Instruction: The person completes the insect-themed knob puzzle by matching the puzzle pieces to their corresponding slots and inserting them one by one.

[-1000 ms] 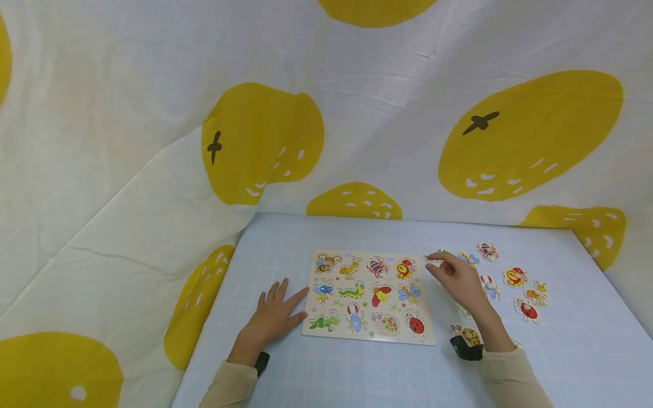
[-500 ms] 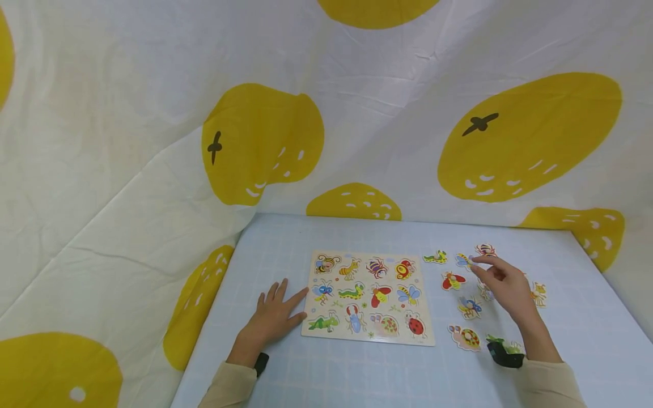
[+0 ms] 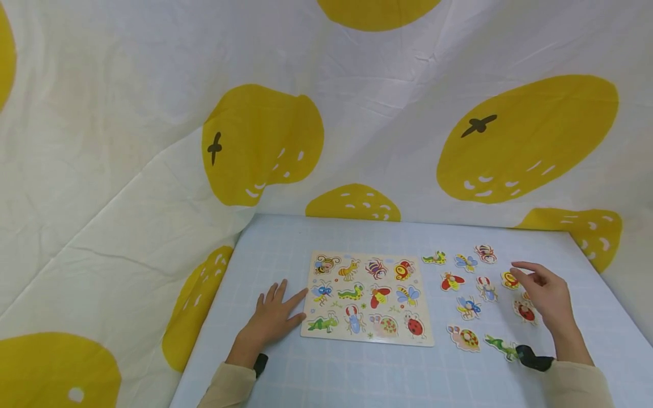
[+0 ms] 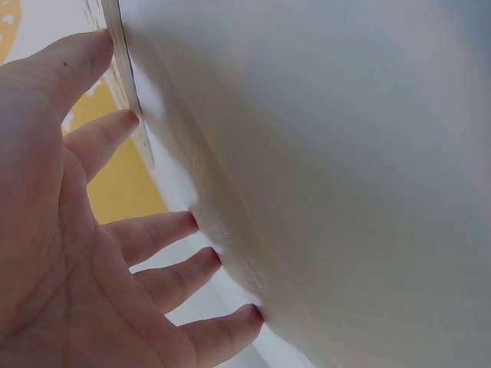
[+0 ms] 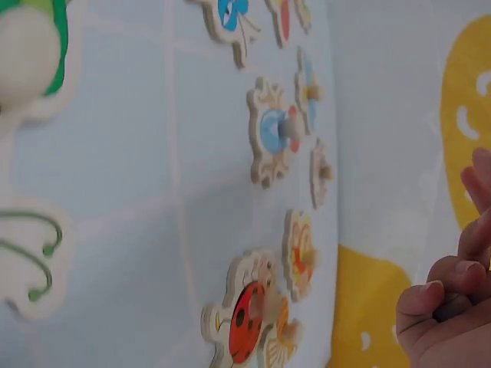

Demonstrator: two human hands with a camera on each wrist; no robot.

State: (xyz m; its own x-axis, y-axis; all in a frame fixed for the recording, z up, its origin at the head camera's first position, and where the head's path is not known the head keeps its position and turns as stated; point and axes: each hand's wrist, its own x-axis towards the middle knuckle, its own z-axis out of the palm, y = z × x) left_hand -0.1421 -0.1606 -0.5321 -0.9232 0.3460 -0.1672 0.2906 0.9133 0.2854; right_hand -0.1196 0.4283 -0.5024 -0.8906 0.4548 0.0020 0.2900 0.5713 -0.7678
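A wooden peg-puzzle board with printed insects lies flat on the table. My left hand rests beside its left edge, fingers spread; in the left wrist view the thumb and index fingertip touch the board's side. To the right of the board, my right hand hovers over loose knobbed pieces, its fingers loosely bent and nothing visible between them. Nearest to it are the butterfly piece and the ladybug piece. The right wrist view shows the ladybug lying below the raised right hand.
Several more insect pieces lie around, among them a caterpillar, a spider, a stag beetle, a snail and a grasshopper. A white cloth with yellow fruit shapes hangs behind the table.
My right hand has moved steadily rightward over the loose pieces, from beside the caterpillar, past the blue-winged insect, to the butterfly. The left hand and the board have stayed in place.
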